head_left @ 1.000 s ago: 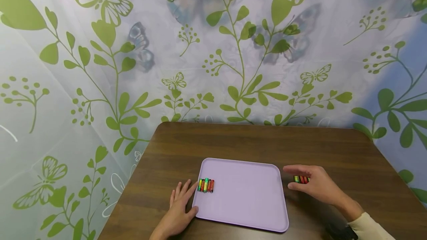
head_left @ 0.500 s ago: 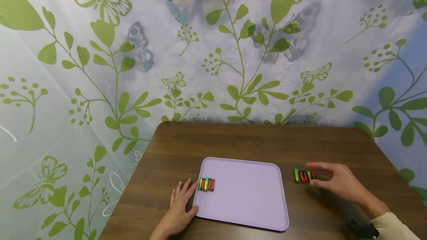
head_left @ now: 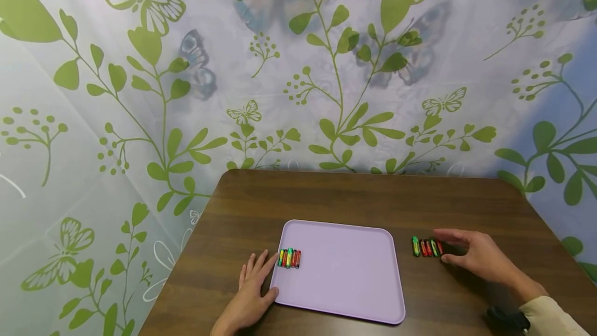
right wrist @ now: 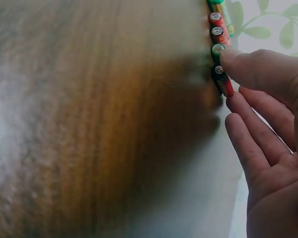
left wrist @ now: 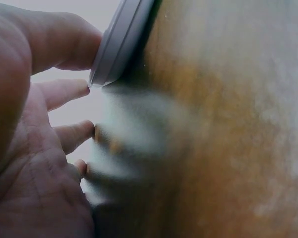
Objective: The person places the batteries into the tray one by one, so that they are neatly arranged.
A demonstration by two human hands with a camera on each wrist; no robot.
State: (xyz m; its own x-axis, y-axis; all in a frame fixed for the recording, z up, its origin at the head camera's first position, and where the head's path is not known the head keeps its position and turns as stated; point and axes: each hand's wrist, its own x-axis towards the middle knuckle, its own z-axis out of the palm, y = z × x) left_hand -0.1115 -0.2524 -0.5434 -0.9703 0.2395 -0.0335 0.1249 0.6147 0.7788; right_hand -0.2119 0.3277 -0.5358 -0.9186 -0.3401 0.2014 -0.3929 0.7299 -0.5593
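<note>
A row of several batteries [head_left: 289,258], red and green-yellow, lies side by side at the left edge of a lilac tray [head_left: 345,274]. My left hand [head_left: 249,292] is spread beside that edge, its thumb touching the tray rim [left wrist: 121,44]. To the right of the tray, a second row of batteries [head_left: 426,247] lies on the table. My right hand [head_left: 482,255] is at this row's right end, thumb and fingers parted around the red and black battery [right wrist: 222,82]. In the right wrist view the thumb overlaps the green battery [right wrist: 218,48] beside it.
The dark wooden table [head_left: 364,196] has rounded far corners. Behind it hangs a pale curtain [head_left: 280,134] printed with green leaves and butterflies. A dark band [head_left: 507,319] shows at the right wrist, next to a cream sleeve [head_left: 550,318].
My right hand has moved right along the table row, from above its left batteries to its right end, uncovering the batteries. My left hand and the tray have stayed put.
</note>
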